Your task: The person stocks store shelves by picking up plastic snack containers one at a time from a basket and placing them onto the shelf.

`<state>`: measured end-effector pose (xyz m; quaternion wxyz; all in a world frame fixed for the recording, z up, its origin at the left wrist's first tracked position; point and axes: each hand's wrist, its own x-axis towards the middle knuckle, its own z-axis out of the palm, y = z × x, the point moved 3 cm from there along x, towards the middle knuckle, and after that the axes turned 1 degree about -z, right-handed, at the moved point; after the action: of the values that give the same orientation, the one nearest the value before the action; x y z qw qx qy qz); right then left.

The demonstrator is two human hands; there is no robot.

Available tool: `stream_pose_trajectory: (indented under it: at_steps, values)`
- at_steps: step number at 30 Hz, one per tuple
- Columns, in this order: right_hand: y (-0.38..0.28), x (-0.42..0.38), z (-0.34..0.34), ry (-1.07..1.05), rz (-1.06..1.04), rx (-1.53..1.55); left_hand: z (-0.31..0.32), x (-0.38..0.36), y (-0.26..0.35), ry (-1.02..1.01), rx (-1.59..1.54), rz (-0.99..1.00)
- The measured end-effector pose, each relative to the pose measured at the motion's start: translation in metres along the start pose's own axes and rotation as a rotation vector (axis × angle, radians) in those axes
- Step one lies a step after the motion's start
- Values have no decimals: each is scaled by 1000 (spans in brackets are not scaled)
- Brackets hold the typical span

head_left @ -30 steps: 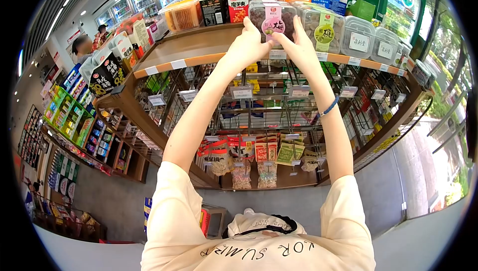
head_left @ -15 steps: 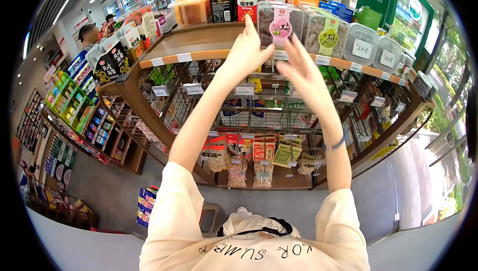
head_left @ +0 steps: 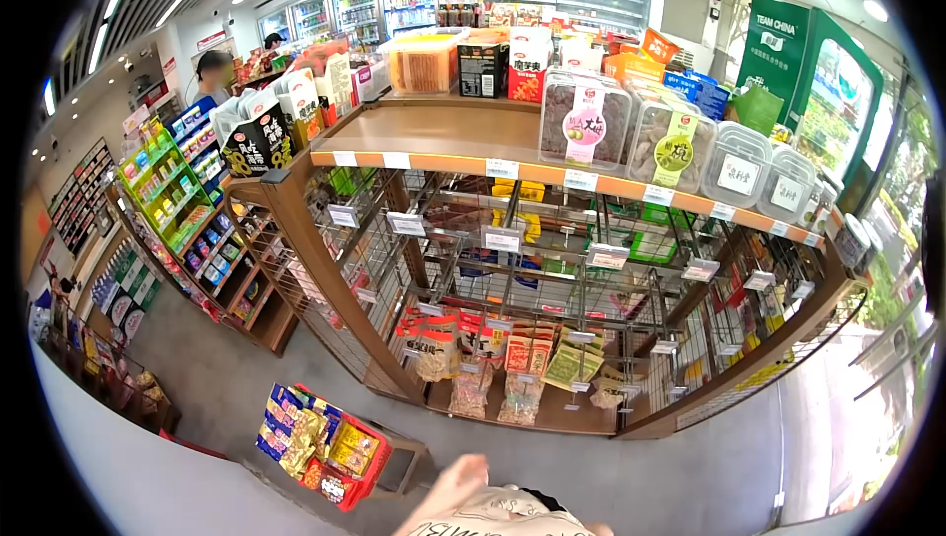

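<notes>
My left hand (head_left: pixel 465 477) is low in front of my body, close to my cream shirt (head_left: pixel 503 516). Its fingers point forward, partly smeared, and nothing shows in them. My right hand is out of view. Nearest my left hand is a red box (head_left: pixel 347 497) of snack packets on a low brown stool (head_left: pixel 414 452), just to the left. Ahead, a clear tub of dark dried fruit with a pink label (head_left: pixel 585 127) stands on the brown shelf top (head_left: pixel 434 132). Beside it is a similar tub with a green label (head_left: pixel 672 147).
Wire racks below the shelf top hold price tags and several hanging bags (head_left: pixel 522 364). Smaller clear tubs (head_left: pixel 741 167) line the right end. Black boxes (head_left: pixel 261 147) stand at the left corner. A person (head_left: pixel 212 78) is farther back, and a window lies to the right.
Both hands have come away from the pink-labelled tub. The left has dropped to my body and the right has left the view. My view has tilted, showing the stool and red box.
</notes>
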<state>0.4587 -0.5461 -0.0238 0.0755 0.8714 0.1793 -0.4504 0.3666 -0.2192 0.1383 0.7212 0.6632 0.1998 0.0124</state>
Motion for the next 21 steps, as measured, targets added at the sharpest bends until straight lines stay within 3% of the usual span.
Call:
stream_pose_trajectory:
  at_steps: [2, 3, 4, 5, 6, 7, 8, 9, 10, 11, 13, 14, 16, 20, 21]
  values:
    - [-3, -18, 2, -152, 3, 87, 20, -9, -47, -145, -93, 155]
    - [-3, -19, -2, -189, -3, 104, 33, -17, -24, -187, -97, 93]
    - [1, -14, -4, -169, -7, 107, 42, -16, -16, -168, 140, 139]
    - [30, 60, 48, -106, -27, 49, 48, -14, 13, -153, 377, 150]
    - [22, 24, -14, 21, -18, 236, 54, -13, 51, -115, 640, 274]
    - [28, 58, -22, 109, -54, 199, 61, -10, 72, -106, 832, 332]
    - [45, 115, -9, 372, -239, 118, 67, -1, 64, -87, 903, 521]
    - [9, 90, -77, 427, -251, 80, 73, 3, 68, -100, 945, 564]
    - [-21, 50, -141, 384, -140, 288, 78, 5, 75, -111, 924, 605]
    - [-28, 62, -155, 736, -389, 385, 84, 7, 74, -121, 903, 572]
    - [-54, 55, -202, 828, -573, 463, 93, 6, 76, -84, 919, 585]
    - [-70, 51, -217, 694, -587, 708, 102, -3, 62, -39, 909, 561]
    - [-83, 59, -203, 738, -647, 734, 104, -13, 39, -69, 1004, 445]
    - [-102, 53, -131, 569, -695, 623, 100, -43, 4, -93, 1113, 245]
    - [-98, 58, -100, 322, -653, 475, 97, -51, -2, -57, 1130, 229]
